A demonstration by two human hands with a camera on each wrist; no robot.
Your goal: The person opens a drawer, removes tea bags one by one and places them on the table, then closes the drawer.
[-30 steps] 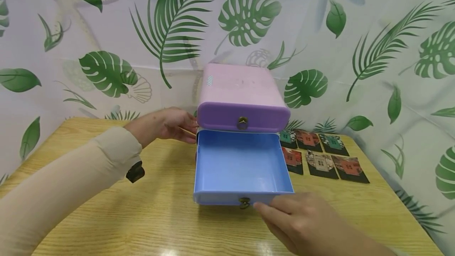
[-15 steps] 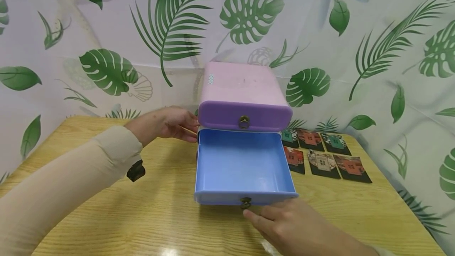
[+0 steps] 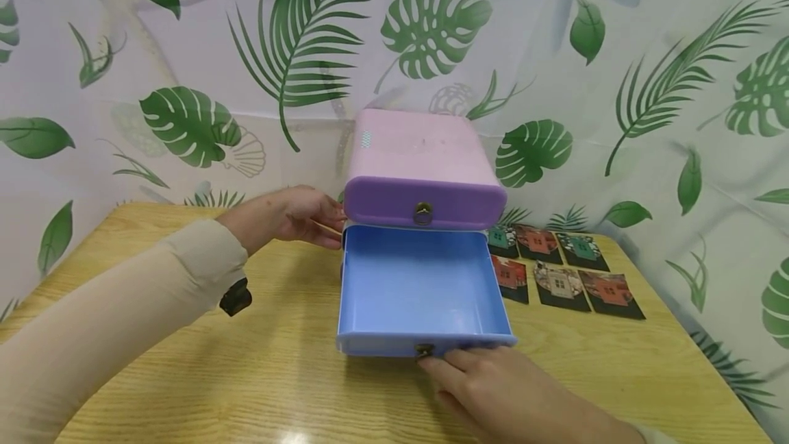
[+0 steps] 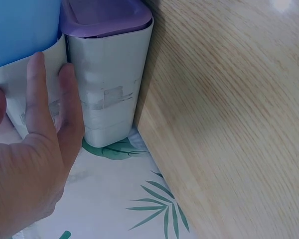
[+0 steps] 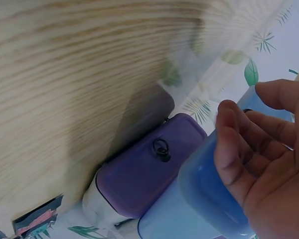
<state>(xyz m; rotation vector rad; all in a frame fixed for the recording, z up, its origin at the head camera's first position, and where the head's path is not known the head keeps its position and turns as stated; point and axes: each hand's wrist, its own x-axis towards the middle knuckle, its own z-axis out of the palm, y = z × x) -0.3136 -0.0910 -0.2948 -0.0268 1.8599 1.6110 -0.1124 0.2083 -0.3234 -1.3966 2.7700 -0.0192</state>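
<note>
A stacked drawer unit point(image 3: 419, 141) with a pink top stands on the table. Its upper purple drawer point(image 3: 382, 203) is closed. Below that, a blue drawer point(image 3: 419, 286) is pulled far out with nothing inside. My right hand point(image 3: 493, 386) has curled fingers at the front of this drawer, and fingertips pinch its ring pull point(image 3: 424, 349), which they partly hide. My left hand point(image 3: 308, 216) rests against the unit's left side; in the left wrist view its fingers point(image 4: 37, 94) lie extended along the pale casing. A lower purple drawer point(image 5: 144, 174) shows closed in the right wrist view.
Several small picture cards point(image 3: 557, 283) lie in two rows on the wooden table point(image 3: 246, 375) to the right of the unit. A leaf-patterned cloth point(image 3: 246, 40) hangs close behind the table.
My right hand has moved left along the blue drawer's front to its ring pull. The left hand stays against the unit's side, and the drawer looks equally far out.
</note>
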